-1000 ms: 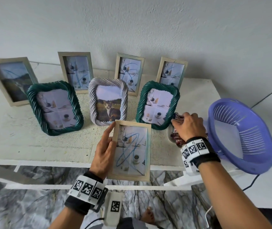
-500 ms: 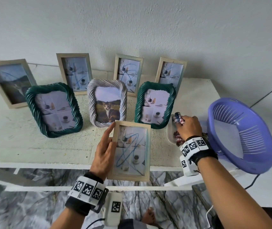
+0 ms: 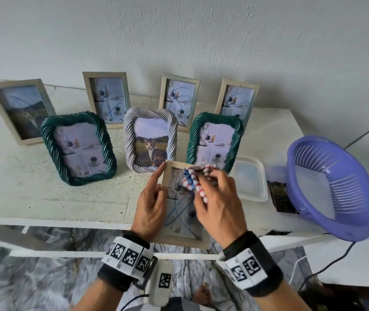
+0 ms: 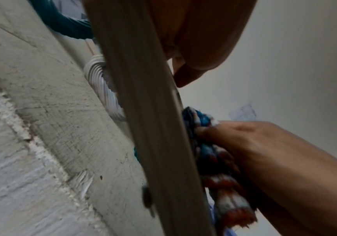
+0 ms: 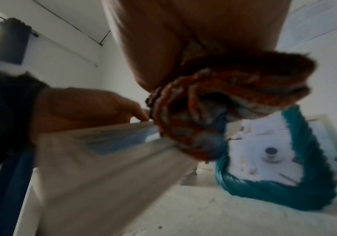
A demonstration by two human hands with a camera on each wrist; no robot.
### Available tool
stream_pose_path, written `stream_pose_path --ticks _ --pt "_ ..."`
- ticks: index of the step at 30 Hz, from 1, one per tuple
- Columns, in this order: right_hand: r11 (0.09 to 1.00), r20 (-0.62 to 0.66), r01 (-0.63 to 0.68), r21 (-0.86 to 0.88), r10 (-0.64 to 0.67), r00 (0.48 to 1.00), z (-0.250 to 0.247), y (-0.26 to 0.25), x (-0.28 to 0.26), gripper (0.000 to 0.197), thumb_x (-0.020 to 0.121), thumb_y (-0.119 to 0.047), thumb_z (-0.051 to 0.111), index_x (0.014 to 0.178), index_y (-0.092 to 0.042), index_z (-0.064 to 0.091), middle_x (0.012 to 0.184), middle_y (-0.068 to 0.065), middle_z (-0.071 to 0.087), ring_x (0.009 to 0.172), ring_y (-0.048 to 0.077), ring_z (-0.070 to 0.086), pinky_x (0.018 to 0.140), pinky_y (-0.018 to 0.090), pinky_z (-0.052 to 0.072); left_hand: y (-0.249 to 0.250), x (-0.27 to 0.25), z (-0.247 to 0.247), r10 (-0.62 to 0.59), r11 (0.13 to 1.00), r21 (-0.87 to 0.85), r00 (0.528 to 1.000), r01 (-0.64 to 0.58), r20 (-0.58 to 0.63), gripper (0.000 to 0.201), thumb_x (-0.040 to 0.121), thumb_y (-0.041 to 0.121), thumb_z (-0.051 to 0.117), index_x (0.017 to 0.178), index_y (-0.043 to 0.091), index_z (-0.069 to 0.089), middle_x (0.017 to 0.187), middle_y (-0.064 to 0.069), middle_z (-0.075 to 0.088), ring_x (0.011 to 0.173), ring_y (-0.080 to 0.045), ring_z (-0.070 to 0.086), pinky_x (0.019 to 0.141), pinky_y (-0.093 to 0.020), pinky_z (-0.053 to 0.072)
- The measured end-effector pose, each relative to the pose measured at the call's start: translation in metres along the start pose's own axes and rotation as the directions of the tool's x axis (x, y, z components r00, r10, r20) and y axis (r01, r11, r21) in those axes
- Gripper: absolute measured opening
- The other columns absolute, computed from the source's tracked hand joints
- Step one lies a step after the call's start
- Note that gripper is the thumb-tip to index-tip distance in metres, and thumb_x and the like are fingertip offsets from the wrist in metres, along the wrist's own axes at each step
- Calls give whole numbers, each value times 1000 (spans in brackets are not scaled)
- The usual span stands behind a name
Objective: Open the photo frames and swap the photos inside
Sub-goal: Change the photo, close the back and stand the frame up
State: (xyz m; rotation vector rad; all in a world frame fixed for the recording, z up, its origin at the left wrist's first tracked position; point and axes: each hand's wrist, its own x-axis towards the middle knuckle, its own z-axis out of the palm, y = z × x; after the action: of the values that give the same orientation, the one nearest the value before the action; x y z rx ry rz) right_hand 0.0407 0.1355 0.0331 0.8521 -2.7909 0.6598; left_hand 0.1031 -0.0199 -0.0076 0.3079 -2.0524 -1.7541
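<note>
A pale wooden photo frame (image 3: 183, 240) with a scribbled blue-toned photo hangs over the table's front edge. My left hand (image 3: 151, 205) grips its left side, the index finger stretched along the edge. My right hand (image 3: 219, 203) grips a bunched red, white and blue cloth (image 3: 192, 182) and holds it against the upper part of the frame's glass. The left wrist view shows the frame (image 4: 143, 111) edge-on with the cloth (image 4: 220, 175) against its face. The right wrist view is blurred, with the cloth (image 5: 214, 103) over the frame (image 5: 103, 159).
On the white table (image 3: 66, 218) stand two green twisted frames (image 3: 78, 149) (image 3: 215, 140), a white twisted frame with a cat photo (image 3: 151, 140) and several wooden frames behind. A clear plastic container (image 3: 249, 178), a loose photo (image 3: 280, 194) and a purple basket (image 3: 331, 187) lie to the right.
My right hand picked the cloth up from the container at the right and carried it left onto the frame's glass. The left hand keeps hold of the frame.
</note>
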Motion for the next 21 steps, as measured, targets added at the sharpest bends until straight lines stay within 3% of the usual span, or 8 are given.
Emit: stream_pose_path --ticks 2,4,5,6,8,12,17,21 --pt "999 -7 -53 6 53 999 7 -16 -1 43 87 -25 53 129 -17 57 122 10 47 98 22 48 81 32 52 8 -1 2 29 999 18 1000 -29 0 51 99 -9 36 147 10 36 60 -2 43 47 -5 38 51 -8 32" --pt "998 11 -26 60 25 1000 11 -30 -4 43 86 -22 52 129 -17 57 127 10 45 102 22 47 84 31 53 16 0 1 40 999 -13 999 -41 -10 49 100 -5 37 147 8 36 77 -21 60 63 -23 53 69 -3 42" --pt "997 45 24 77 -27 999 12 -35 -9 43 86 -22 51 128 -17 57 127 9 45 103 21 47 86 28 53 16 1 -2 39 999 -31 999 -40 -20 47 101 3 38 148 11 36 79 -28 59 65 -29 53 81 -39 49" --pt "993 77 90 81 -97 992 11 -38 -14 41 85 -23 49 125 -17 58 126 8 46 102 20 47 85 26 52 15 3 -6 36 999 -34 999 -38 -33 48 100 14 38 148 15 37 71 -24 57 58 -28 51 54 -37 50" --pt "982 113 182 54 -187 976 4 -31 -24 35 83 -22 51 116 -16 62 120 6 49 96 18 47 80 26 54 10 3 -10 64 998 10 997 -63 -43 52 96 25 36 148 21 38 57 -4 45 51 -23 42 52 -36 43" --pt "993 42 93 -71 -90 995 -5 -12 -7 33 80 -19 60 112 -14 65 114 8 51 90 20 48 73 33 54 8 -1 -7 109 994 38 991 -106 -82 51 97 9 35 148 11 35 55 16 46 49 -1 28 48 -13 29" --pt "992 43 122 18 -122 992 -4 -34 2 36 81 -14 59 116 -13 64 122 7 48 99 20 45 83 25 48 15 6 -8 103 995 30 988 -100 -113 53 96 15 35 149 19 35 64 1 58 53 -15 50 50 -33 43" --pt "973 132 224 -55 -215 968 -8 -20 -17 33 83 -21 54 113 -14 65 118 6 50 94 17 46 78 28 54 12 5 -16 123 992 49 984 -117 -126 52 97 13 35 149 18 36 59 10 32 49 -5 26 47 -20 28"
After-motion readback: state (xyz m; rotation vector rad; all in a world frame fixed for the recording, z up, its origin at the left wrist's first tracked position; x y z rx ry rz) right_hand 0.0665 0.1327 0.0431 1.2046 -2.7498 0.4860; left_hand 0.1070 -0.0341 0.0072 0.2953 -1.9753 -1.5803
